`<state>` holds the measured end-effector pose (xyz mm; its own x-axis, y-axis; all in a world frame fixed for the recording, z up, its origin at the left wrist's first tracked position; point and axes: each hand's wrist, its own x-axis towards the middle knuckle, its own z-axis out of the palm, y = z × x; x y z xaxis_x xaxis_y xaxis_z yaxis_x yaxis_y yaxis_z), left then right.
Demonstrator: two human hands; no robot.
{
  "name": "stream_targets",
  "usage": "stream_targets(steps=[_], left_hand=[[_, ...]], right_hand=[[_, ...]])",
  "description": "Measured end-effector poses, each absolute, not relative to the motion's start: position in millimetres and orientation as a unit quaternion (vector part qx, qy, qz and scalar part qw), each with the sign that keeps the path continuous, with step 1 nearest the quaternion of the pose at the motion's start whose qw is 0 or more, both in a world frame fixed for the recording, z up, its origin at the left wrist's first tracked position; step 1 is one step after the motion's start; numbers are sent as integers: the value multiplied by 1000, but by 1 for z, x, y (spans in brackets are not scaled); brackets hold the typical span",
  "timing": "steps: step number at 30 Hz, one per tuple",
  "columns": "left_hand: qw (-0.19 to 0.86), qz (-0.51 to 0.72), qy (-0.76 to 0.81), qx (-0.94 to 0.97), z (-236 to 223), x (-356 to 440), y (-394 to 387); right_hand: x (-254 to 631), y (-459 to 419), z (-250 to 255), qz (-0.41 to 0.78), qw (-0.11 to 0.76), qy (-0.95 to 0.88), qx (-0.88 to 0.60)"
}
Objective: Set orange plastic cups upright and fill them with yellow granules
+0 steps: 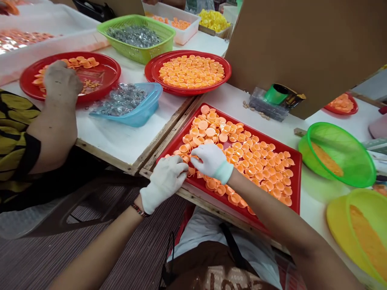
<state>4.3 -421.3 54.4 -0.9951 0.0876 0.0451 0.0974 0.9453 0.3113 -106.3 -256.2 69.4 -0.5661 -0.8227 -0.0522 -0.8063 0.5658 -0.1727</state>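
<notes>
A red rectangular tray (298, 189) lies before me, spread with many small round orange plastic caps (254, 161), some cup side up and others flat side up. My left hand (166, 179), in a white glove, is at the tray's near left corner with its fingers curled closed over the caps there. My right hand (213, 161), gloved in white with a pale green cuff, reaches over the tray beside it, fingers bent and closed towards the left fingertips. Whatever the two hands hold between their fingertips is hidden or too small to make out.
A co-worker's hand (62, 80) works at a red round plate (111, 76) on the left. Behind stand a blue scoop-shaped tray (148, 106), a green basket (127, 48) and a red plate of caps (226, 76). Green (359, 161) and yellow (338, 217) bowls flank the right; a cardboard panel (302, 52) rises behind.
</notes>
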Motion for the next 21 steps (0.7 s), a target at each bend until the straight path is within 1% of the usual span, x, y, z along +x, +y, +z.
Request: stream_targets(steps=[2, 5, 8, 10, 12, 13, 15, 17, 21], left_hand=[[27, -156, -987, -36, 49, 5, -411], [45, -150, -987, -23, 47, 5, -400], [62, -146, -987, -25, 56, 7, -404], [84, -149, -985, -11, 64, 10, -418], [108, -149, -983, 27, 68, 12, -437], [109, -146, -982, 46, 69, 11, -447], [82, -127, -987, 58, 67, 6, -462], [42, -106, -993, 36, 64, -4, -467], [12, -93, -995, -13, 60, -25, -461]], right_hand=[[-103, -264, 67, -77, 103, 904, -407], [-105, -277, 66, -61, 150, 924, -346], [-113, -279, 73, -36, 199, 930, -305], [-115, -274, 80, -21, 211, 933, -292], [-114, -265, 83, -35, 187, 927, -323], [-112, -259, 83, -48, 173, 913, -367], [-106, -250, 78, -62, 143, 861, -485], [-98, -243, 68, -39, 105, 809, -577], [-85, -228, 41, 6, -7, 777, -629]])
